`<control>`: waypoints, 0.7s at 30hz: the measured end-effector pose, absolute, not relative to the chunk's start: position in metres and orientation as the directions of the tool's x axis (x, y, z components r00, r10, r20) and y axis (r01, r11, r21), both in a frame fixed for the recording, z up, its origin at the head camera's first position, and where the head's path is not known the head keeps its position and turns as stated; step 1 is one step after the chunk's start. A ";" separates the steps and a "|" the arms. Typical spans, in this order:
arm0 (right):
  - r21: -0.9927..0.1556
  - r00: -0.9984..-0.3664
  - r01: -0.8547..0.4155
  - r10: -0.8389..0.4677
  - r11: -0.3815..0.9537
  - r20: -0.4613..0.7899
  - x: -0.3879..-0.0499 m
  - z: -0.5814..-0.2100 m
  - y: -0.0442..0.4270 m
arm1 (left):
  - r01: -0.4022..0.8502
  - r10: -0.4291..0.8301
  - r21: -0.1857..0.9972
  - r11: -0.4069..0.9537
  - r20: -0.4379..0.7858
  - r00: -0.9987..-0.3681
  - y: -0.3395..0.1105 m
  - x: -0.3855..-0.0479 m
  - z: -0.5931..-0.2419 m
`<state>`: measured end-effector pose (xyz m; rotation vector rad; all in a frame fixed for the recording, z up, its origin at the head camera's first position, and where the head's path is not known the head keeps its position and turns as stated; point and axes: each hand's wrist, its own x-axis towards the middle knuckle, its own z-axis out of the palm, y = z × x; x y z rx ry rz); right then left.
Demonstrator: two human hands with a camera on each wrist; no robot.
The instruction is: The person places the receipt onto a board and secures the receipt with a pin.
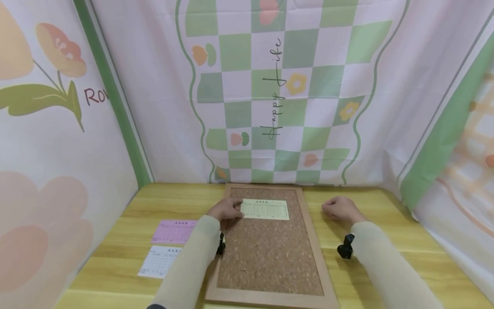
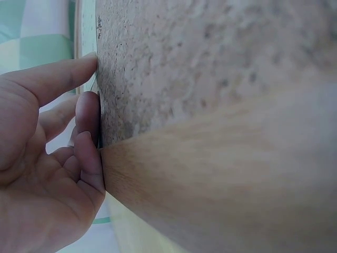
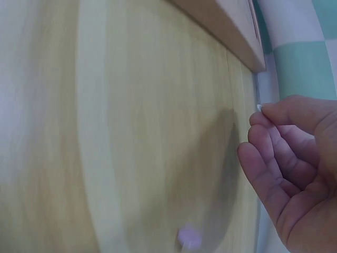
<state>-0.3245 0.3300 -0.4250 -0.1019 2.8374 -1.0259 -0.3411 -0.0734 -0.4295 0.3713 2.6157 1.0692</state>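
A pale yellow printed slip (image 1: 264, 209) lies on the upper part of a wood-framed cork board (image 1: 270, 253). At the slip's left edge, my left hand (image 1: 227, 209) holds it with thumb and finger set apart. The left wrist view shows the other fingers of that hand (image 2: 58, 137) curled at the board's frame (image 2: 158, 168). Over the table to the right of the board is my right hand (image 1: 341, 209). Its thumb and forefinger pinch a small whitish thing (image 3: 259, 107), mostly hidden by the fingertips.
A pink slip (image 1: 173, 231) and a white slip (image 1: 158, 261) lie left of the board, partly behind the left sleeve. On the wooden table (image 3: 147, 105), a small purple pushpin-like piece (image 3: 189, 238) shows in the right wrist view. A patterned curtain (image 1: 270, 86) hangs behind the table.
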 end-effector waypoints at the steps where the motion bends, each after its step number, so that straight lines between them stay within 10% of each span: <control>1: -0.646 -0.991 -0.027 -0.107 0.763 -0.084 -0.326 -0.425 0.327 | 0.126 0.342 0.712 0.691 -0.169 -0.924 -0.073 -0.341 -0.429; 21: -0.781 -0.997 -0.019 -0.072 0.625 -0.033 -0.346 -0.426 0.259 | 0.116 0.346 0.732 0.671 -0.171 -0.922 -0.074 -0.343 -0.431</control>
